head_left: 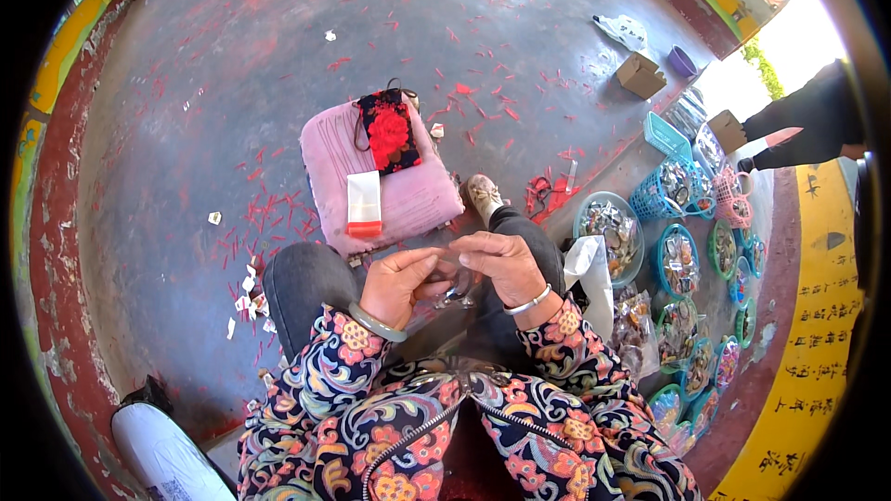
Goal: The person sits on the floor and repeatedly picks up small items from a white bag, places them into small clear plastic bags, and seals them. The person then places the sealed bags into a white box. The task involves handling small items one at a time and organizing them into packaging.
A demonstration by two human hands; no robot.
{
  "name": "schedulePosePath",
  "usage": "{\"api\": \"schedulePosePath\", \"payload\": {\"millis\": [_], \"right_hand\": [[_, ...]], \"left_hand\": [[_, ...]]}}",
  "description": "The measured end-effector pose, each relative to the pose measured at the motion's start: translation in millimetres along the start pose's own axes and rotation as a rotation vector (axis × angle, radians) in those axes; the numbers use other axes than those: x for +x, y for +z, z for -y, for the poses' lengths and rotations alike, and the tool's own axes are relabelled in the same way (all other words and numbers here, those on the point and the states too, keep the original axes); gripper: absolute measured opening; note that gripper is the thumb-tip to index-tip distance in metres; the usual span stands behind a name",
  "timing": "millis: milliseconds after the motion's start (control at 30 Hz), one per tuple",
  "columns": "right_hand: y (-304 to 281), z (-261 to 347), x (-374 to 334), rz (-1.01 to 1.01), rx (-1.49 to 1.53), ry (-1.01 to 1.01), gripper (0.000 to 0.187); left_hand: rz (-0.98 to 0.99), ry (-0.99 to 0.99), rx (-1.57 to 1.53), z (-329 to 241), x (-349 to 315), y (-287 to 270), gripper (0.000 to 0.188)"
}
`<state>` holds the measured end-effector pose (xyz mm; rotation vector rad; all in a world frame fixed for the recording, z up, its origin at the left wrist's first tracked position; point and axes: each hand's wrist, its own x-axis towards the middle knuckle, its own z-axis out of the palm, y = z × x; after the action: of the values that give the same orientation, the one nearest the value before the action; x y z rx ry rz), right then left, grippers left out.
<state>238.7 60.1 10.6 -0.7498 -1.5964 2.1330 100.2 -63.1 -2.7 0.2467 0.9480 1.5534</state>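
Note:
Over my lap, my left hand (399,286) and my right hand (506,267) are close together, with the thumbs and fingers of both pinched. Between them they hold a clear, shiny plastic bag (455,291); what is inside it, if anything, I cannot make out. Just beyond the hands stands a pink padded stool (325,176). On it lie a stack of small clear bags (365,195) with a red band at the near end and a black cloth pouch (390,130) with a red flower.
To the right stand several colourful baskets full of small items, such as a blue basket (661,187) and a round tub (608,232). Red scraps (269,213) litter the floor. A cardboard box (640,75) and purple basin (682,61) are farther off. Another person's dark sleeve (798,121) shows at right.

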Motion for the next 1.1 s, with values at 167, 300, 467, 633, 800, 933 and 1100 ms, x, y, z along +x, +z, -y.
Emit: {"api": "schedulePosePath", "payload": {"millis": [167,300,467,633,800,933,1100], "right_hand": [[-1,-2,0,0.04,0.074,-0.014,0.016],[-1,1,1,0.084,0.151,-0.005,0.014],[-4,0,1,0.094,0.111,-0.008,0.013],[-6,-3,2,0.111,0.011,-0.092,0.014],[-3,-1,2,0.113,0.021,-0.152,0.018],[0,2,2,0.119,0.015,-0.172,0.02],[-1,0,3,0.112,-0.002,-0.155,0.021]], "left_hand": [[0.034,-0.007,-0.026,-5,-2,3,0.023],[0.061,0.0,-0.078,-4,-2,0,0.022],[0.107,0.031,-0.1,-3,-3,-4,0.024],[0.203,0.006,-0.206,-11,-4,-2,0.028],[0.107,-0.027,-0.158,-11,-1,1,0.027],[0.04,-0.055,-0.084,-5,2,1,0.023],[-0.019,-0.076,-0.066,-3,1,1,0.019]]}}
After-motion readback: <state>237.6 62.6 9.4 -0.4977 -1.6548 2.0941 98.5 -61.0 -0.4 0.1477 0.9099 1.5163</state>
